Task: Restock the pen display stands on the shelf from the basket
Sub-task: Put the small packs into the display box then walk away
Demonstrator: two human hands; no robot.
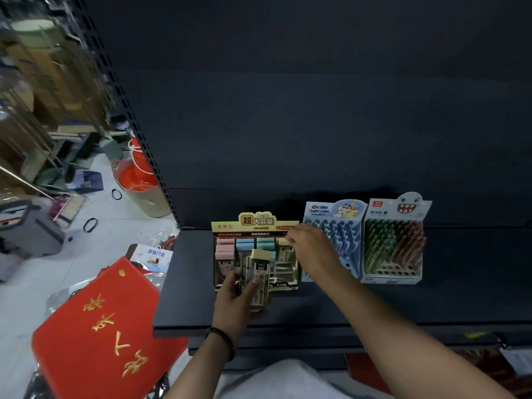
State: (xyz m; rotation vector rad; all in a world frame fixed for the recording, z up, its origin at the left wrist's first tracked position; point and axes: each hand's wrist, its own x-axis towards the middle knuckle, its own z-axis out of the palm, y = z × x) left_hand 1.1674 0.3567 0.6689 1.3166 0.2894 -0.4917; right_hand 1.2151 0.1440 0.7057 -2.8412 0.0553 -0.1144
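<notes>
While the left hand [234, 300] is gripping boxes [260, 276], lying front-to-back, at the stand's [254, 226] front edge, the right hand [312, 246] is reaching its back-right row. Its fingers [290, 240] are curling there; grip unclear.

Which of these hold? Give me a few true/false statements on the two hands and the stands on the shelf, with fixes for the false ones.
1. Three stands sit on the dark metal shelf: a yellow-headed cardboard display box, a blue cartoon-printed pen stand and a white ghost-faced pen stand. True.
2. The right hand rests on the ghost-faced stand. False: it reaches to the yellow-headed box's top right corner.
3. The left hand grips a bundle of small cream-capped rectangular cases. True.
4. The ghost-faced stand is leftmost. False: it is rightmost, and the yellow-headed box is leftmost.
</notes>
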